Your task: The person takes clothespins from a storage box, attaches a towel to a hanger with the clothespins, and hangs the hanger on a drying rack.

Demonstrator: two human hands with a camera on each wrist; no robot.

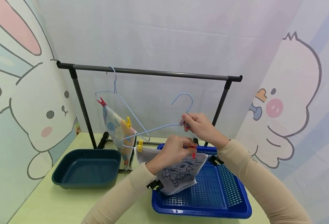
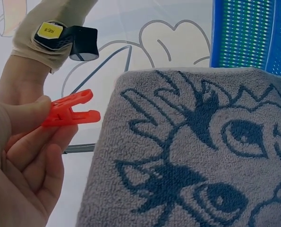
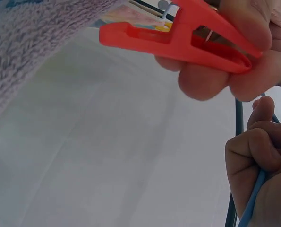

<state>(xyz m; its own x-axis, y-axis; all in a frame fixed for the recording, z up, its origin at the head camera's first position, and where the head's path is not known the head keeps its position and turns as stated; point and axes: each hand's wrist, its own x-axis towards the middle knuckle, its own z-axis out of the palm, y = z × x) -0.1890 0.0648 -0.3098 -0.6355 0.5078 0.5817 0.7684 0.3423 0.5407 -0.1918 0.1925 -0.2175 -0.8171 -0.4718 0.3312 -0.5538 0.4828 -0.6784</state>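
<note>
My left hand (image 1: pixel 173 153) pinches a red clothespin (image 2: pixel 67 111) between thumb and fingers, its jaws spread apart. The clothespin points at the upper edge of a grey towel (image 1: pixel 178 171) with a dark blue cartoon print; in the left wrist view a gap shows between them. Higher up, my right hand (image 1: pixel 200 127) grips a light blue wire hanger (image 1: pixel 156 128) just under its hook. A yellow clothespin (image 1: pixel 140 146) fastens the towel's left corner to the hanger's bottom bar. The right part of that bar is hidden behind my hands.
Below the towel is a blue plastic basket (image 1: pixel 244 203). A dark green basin (image 1: pixel 86 183) sits to its left. On a black rack (image 1: pixel 153 73), another blue hanger (image 1: pixel 130 112) carries a patterned cloth (image 1: pixel 115 127) clipped with red and yellow clothespins.
</note>
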